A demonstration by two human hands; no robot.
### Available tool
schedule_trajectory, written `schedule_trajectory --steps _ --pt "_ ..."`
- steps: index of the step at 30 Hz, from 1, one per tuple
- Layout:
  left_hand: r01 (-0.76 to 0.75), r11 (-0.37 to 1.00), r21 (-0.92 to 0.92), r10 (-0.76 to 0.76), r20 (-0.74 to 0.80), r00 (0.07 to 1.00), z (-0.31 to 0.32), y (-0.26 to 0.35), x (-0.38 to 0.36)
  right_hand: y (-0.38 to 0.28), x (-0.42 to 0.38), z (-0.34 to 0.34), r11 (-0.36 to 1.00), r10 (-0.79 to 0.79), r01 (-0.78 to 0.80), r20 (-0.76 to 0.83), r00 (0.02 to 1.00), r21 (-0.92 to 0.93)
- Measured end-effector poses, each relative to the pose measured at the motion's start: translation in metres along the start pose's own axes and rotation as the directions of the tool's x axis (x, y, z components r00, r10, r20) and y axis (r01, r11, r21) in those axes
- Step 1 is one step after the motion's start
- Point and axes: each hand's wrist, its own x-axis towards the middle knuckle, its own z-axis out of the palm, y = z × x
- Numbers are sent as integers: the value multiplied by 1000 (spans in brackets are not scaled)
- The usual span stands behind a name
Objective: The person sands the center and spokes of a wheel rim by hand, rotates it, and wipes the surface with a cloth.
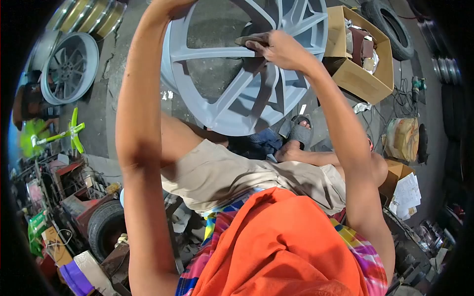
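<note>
Grey alloy wheel [224, 116] at twelve o'clock, tilted face-on to us, above the lap. Right hand [284, 51] near the hub, fingers closed on a thin grey-brown pad [247, 40]. Left hand [177, 5] by the wheel's ten o'clock edge, cut off by the frame; we cannot tell how its grip stands.

Risks, as we judge them: a hard push on one side could make the wheel turn or slide, if the left hand is not bearing on it. What props the wheel is poorly seen, perhaps the floor. The slippered foot [299, 132] lies just outside the wheel's five o'clock, so a slip could bring the rim down on the toes. Spoke edges could catch the pad and scrape knuckles.

Writing: we read no brand anywhere. Loose papers [406, 192] between three and four o'clock seem to carry print, too small for us. No legible label on the open carton [366, 88] at two o'clock.
</note>
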Motion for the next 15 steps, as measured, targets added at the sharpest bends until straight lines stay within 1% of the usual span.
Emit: schedule_trajectory --steps 1,3,4,5,6,7,8,9,11,12,13,14,15 --pt "1 1000 -2 -1 -7 1000 1 0 0 3 2 -1 1000 -2 2 -1 1000 2" --pt "2 1000 -11 -2 -20 1000 3 2 0 11 1 -12 991 87 -66 183 979 -117" --pt "6 999 -51 -6 -15 1000 4 4 -2 17 -9 -13 1000 -28 26 124 992 18" --pt "13 996 -91 -14 -11 1000 3 8 -6 24 -14 -15 999 -33 31 135 990 17" --pt "22 996 -92 -24 -17 1000 1 5 -7 22 -20 -19 996 -56 47 112 992 75" --pt "27 999 -47 -28 -22 999 1 4 -7 19 -26 -20 989 -69 58 80 994 134" --pt "24 1000 -4 -24 -20 1000 3 5 -4 18 -27 -24 996 -26 15 119 993 90" --pt "15 1000 -7 -15 -13 1000 5 6 -2 16 -22 -20 996 -19 9 109 994 88" --pt "14 1000 6 -14 -4 1000 3 5 0 10 -6 -8 1000 -15 14 76 997 20" --pt "11 1000 10 -11 -3 1000 2 3 1 5 -1 -6 999 51 -51 84 995 2" --pt "4 1000 -29 -4 7 1000 2 1 1 8 -1 -6 999 50 -50 80 996 3" --pt "-2 997 -74 3 18 1000 4 0 1 11 -4 -6 1000 14 -14 75 997 1" --pt "-5 997 -78 7 22 1000 6 1 0 13 -7 -7 1000 -21 21 72 997 -3"
